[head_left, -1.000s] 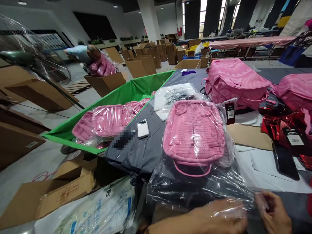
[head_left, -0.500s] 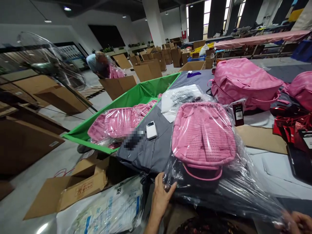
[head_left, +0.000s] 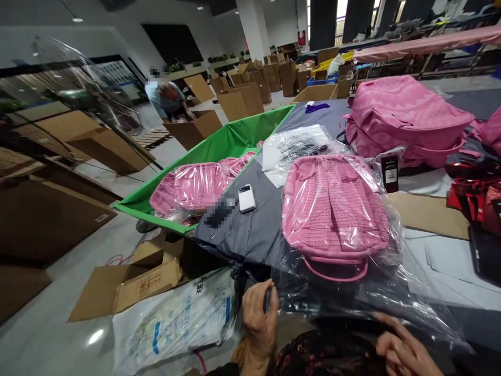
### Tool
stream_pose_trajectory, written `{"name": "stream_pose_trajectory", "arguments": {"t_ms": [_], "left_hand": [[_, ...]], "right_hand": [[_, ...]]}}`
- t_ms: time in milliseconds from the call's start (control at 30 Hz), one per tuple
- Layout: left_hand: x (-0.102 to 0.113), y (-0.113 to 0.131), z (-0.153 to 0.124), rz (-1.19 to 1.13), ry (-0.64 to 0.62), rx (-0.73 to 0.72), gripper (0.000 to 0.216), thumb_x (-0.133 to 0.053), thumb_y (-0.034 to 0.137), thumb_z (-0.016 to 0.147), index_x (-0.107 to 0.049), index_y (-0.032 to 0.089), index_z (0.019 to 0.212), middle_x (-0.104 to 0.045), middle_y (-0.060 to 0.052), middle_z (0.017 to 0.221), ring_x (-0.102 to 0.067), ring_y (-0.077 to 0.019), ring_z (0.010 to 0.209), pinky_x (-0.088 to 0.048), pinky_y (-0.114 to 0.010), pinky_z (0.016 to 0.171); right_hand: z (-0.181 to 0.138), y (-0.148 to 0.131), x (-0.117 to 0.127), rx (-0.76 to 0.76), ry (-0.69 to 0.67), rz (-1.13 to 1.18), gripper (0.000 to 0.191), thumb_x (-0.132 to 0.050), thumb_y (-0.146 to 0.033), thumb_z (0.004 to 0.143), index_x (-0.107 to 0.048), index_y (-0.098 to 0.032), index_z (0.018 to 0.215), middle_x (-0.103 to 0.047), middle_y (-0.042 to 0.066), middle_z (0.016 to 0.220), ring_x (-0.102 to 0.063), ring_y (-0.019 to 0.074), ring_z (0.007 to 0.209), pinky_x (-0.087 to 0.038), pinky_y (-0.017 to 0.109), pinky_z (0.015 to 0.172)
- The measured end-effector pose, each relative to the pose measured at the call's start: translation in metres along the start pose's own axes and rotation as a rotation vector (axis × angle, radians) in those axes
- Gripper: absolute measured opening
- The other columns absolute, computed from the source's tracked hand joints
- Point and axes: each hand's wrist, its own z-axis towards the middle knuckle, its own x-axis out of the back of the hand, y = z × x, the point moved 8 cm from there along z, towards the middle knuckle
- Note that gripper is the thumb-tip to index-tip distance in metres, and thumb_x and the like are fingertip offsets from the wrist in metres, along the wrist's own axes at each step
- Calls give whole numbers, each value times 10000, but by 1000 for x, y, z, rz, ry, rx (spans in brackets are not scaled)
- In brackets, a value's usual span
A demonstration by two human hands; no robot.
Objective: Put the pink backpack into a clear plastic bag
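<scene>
a wide hall with a pale polished floor [head_left: 74, 308] held stacks of brown cardboard boxes [head_left: 266, 78] toward the far wall, and a co-worker in a light blue top [head_left: 166, 96] was bent over an open brown carton [head_left: 193, 128]. nearer stood a wire-caged standing fan [head_left: 68, 94] and a long green-lined bin [head_left: 219, 138] holding pink backpacks wrapped in clear plastic [head_left: 195, 188]. the long surface, spread with grey cloth [head_left: 250, 235], carried a bare pink quilted backpack [head_left: 407, 122], a sheet of brown card [head_left: 428, 214], and a small white power bank [head_left: 246, 198] just beside a blurred dark object [head_left: 219, 212]. the pink ribbed backpack [head_left: 334, 209] lay flat toward the surface's near edge, inside a loose clear plastic bag [head_left: 415, 292], with its pink top handle [head_left: 336, 271] showing through the film. the bag's slack end spread toward the person's own hands, which stood well apart. the left hand [head_left: 256, 318] was curled narrow at the bag's dark lower edge, around something thin and dark that could not be made out, and whether it also held film could not be told. the right hand [head_left: 403, 350] was open, fingers spread, just below the film and visibly holding nothing.
</scene>
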Motion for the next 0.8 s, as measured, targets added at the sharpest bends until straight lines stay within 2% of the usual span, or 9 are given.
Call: {"name": "stream_pose_trajectory", "arguments": {"t_ms": [33, 100, 200, 267, 400, 500, 600, 667, 800], "left_hand": [[-5, 25, 6, -44, -24, -107, 123, -611, 167, 960, -680, 185, 1060, -744, -52, 924, -696, -184, 909, -544, -328, 887], [-26, 75, 10, -172, -156, -301, 150, -585, 181, 983, -658, 178, 1113, -736, -55, 954, -681, -179, 965, -527, -321, 934], [-61, 134, -2, -266, -301, -544, 377, -589, 434, 995, -638, 181, 1270, -732, -91, 1125, -629, -224, 1150, -462, -386, 1072], [-81, 152, -9, -231, -276, -601, 499, -670, 475, 934, -615, 192, 1341, -707, -92, 1215, -580, -244, 1238, -393, -418, 1145], [-104, 155, -5, -110, -150, -530, 428, -667, 195, 888, -643, 171, 1314, -691, -81, 1117, -595, -213, 1125, -390, -390, 1096], [-91, 154, 9, -184, -70, -497, 282, -627, 157, 901, -701, 160, 1174, -670, -53, 928, -592, -185, 936, -425, -369, 972], [-63, 156, 27, -296, -59, -469, 254, -576, 161, 927, -704, 141, 1146, -624, -37, 818, -572, -175, 852, -450, -358, 884], [-44, 159, 35, -351, -51, -468, 288, -526, 149, 946, -693, 130, 1180, -598, -35, 799, -567, -171, 829, -468, -355, 870], [-28, 167, 31, -424, -5, -529, 262, -515, 164, 975, -700, 147, 1160, -591, -11, 768, -579, -143, 796, -502, -339, 916]], "right_hand": [[1, -10, -14, 9, 7, 82, 829, -828, -699, 700, -554, -321, 1386, -642, 14, 828, -471, 100, 435, -324, 167, 335], [7, -30, -29, 23, 59, 216, 761, -843, -693, 696, -605, -289, 1296, -582, -24, 748, -411, 71, 439, -295, 138, 348], [15, -54, -21, 117, 165, 192, 584, -814, -713, 709, -683, -209, 974, -422, -62, 575, -323, 70, 404, -270, 153, 327], [14, -64, -7, 238, 215, 60, 527, -749, -705, 774, -700, -192, 887, -470, -29, 576, -397, 107, 418, -335, 190, 327], [2, -74, 15, 530, 261, -285, 474, -617, -641, 915, -753, -202, 800, -680, 67, 751, -651, 217, 625, -557, 267, 493], [-16, -93, 1, 969, 205, -682, 346, -585, -493, 993, -791, -254, 850, -750, 54, 976, -728, 262, 912, -631, 301, 748], [-25, -105, -30, 1338, 113, -999, 185, -617, -353, 995, -761, -300, 1098, -734, 33, 1117, -712, 252, 1026, -614, 355, 899], [-19, -119, -47, 1424, 146, -1109, 310, -564, -283, 1020, -667, -299, 1311, -696, 55, 1222, -679, 247, 1110, -597, 369, 931], [-4, -151, -86, 1541, 230, -1227, 563, -400, -234, 1078, -287, -216, 1629, -561, 133, 1441, -521, 291, 1347, -489, 458, 1087]]}}
